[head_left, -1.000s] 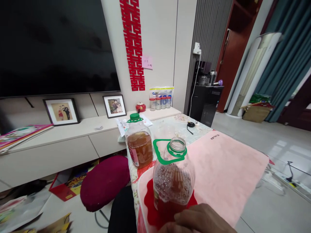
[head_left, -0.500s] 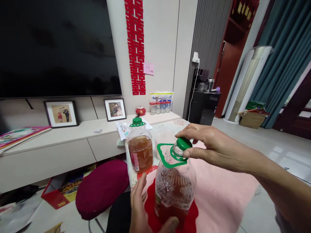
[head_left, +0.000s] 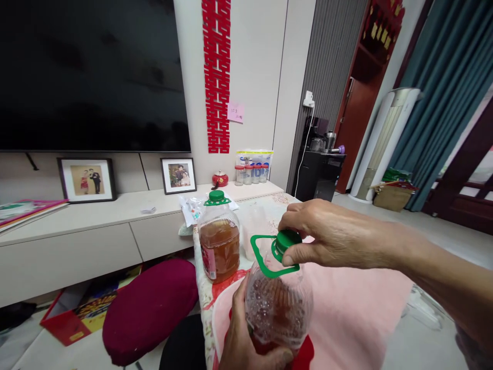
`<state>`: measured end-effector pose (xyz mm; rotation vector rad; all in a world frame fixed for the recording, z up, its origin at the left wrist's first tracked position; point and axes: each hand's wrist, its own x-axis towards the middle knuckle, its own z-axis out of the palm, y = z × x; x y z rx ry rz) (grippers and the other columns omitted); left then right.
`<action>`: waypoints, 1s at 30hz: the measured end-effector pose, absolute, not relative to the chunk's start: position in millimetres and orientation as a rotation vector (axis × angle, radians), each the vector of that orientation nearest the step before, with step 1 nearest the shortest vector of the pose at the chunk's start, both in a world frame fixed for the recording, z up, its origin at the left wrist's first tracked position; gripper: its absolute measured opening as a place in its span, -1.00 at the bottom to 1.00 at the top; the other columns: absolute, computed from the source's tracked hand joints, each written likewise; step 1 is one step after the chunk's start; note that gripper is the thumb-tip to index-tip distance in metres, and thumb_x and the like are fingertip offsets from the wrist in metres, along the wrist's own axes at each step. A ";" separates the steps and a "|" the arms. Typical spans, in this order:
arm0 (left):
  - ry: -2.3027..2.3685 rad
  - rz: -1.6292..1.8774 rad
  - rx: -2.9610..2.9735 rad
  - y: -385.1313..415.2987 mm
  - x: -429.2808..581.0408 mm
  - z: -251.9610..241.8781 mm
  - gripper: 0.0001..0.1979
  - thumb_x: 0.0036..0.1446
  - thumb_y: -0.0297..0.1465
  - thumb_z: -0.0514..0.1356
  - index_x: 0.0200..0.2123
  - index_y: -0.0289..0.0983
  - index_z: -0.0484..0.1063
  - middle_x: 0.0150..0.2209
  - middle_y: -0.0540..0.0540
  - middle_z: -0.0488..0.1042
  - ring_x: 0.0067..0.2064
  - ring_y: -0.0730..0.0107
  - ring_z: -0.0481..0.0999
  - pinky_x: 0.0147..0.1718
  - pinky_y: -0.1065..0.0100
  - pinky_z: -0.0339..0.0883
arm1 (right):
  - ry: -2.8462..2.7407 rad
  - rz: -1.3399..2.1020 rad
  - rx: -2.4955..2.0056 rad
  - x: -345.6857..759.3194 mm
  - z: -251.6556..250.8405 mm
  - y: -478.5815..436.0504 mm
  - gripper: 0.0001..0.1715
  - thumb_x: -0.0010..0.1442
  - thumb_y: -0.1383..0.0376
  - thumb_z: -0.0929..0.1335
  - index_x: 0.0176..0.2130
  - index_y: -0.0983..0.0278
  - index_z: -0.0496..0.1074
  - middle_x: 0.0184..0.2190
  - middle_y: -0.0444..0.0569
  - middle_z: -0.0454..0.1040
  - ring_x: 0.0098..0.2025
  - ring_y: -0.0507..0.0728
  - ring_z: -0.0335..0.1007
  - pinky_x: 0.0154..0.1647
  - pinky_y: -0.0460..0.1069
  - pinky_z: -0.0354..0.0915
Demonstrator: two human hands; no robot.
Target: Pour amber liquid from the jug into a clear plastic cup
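A clear plastic jug [head_left: 279, 308] with reddish-brown liquid and bubbles stands before me, tilted slightly. My left hand [head_left: 250, 334] wraps round its lower left side. On the jug's neck sits a green screw cap [head_left: 288, 239], gripped between the thumb and fingers of my right hand [head_left: 319, 234]. A green carry handle [head_left: 265, 267] sticks out to the left of the neck. Beneath the jug lies a red scalloped mat [head_left: 306, 354] on a pink cloth [head_left: 346, 308]. Just beyond, a second capped jug [head_left: 219, 246] of amber liquid stands upright.
A translucent plastic container [head_left: 254, 228] is behind the jug. Several glass jars with red lids [head_left: 248, 174] line the white cabinet [head_left: 154, 210] near a red pot [head_left: 220, 179]. A maroon round stool [head_left: 150, 308] stands at left, beside a red box [head_left: 63, 318].
My left hand has closed in against the jug's side. The green cap, tilted before, now sits straighter and lower on the neck under my right hand. The view has shifted slightly.
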<state>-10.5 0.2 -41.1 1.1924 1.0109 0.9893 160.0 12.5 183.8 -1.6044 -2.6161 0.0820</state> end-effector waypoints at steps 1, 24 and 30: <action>0.990 1.002 1.195 1.3 -10.6 -43.1 0.21 -0.34 -0.34 0.32 0.44 -0.32 -0.09 0.36 -0.34 0.30 0.41 -0.13 0.34 0.43 0.01 0.25 | -2.601 0.073 -1.650 159.3 183.3 12.9 -0.63 0.30 0.08 0.51 -0.38 0.25 0.45 -0.44 -0.14 0.43 -0.45 0.02 0.19 -0.47 -0.01 0.02; 0.815 1.067 1.246 11.2 -9.5 -78.0 0.07 -0.19 -0.27 0.44 0.39 -0.27 0.10 0.33 -0.30 0.40 0.30 -0.01 0.49 0.37 0.06 0.32 | -1.520 0.872 -1.092 171.7 31.5 -4.9 0.58 -0.14 -0.20 0.67 0.56 0.08 -0.04 0.57 0.15 0.04 0.58 0.39 -0.07 0.56 0.34 -0.07; 0.835 1.074 1.155 3.4 -6.0 -74.4 0.06 -0.20 -0.30 0.44 0.37 -0.30 0.08 0.33 -0.32 0.37 0.31 -0.02 0.46 0.37 0.04 0.33 | -1.513 0.757 -0.967 159.6 31.0 -5.3 -0.37 0.16 0.05 0.59 0.15 0.16 0.51 0.17 0.05 0.59 0.12 0.29 0.56 0.25 0.20 0.42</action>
